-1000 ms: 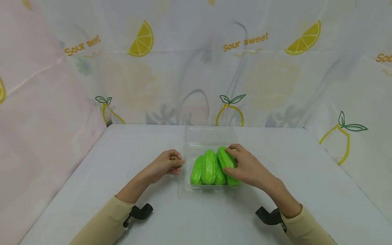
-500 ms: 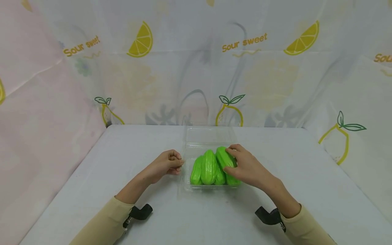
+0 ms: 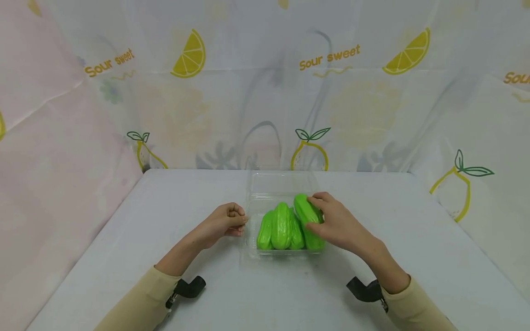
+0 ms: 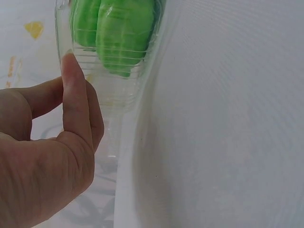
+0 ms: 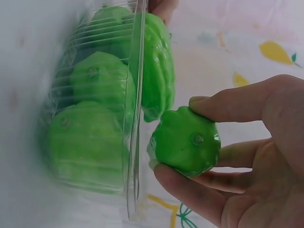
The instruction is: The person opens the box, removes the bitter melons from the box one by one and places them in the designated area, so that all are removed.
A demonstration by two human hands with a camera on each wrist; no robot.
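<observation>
A clear plastic box (image 3: 252, 239) stands on the table with several bright green, ridged bitter melons (image 3: 281, 227) lying lengthwise in it. My left hand (image 3: 223, 223) pinches the box's left rim between thumb and fingers; the left wrist view has a fingertip right at that rim (image 4: 61, 42). My right hand (image 3: 341, 225) grips one bitter melon (image 5: 184, 141) between thumb and fingers, over the right side of the box. In the right wrist view this melon is outside the rim, above the melons (image 5: 88, 145) seen through the clear wall.
The box's clear lid (image 3: 283, 183) is folded back toward the rear of the white table (image 3: 186, 184). A curtain (image 3: 256, 92) printed with lemons hangs behind the table and along both sides. Black camera mounts (image 3: 364, 290) sit on both wrists.
My right hand has shifted slightly right and up with its bitter melon, which now leans away from the middle ones. The left hand keeps its place at the rim.
</observation>
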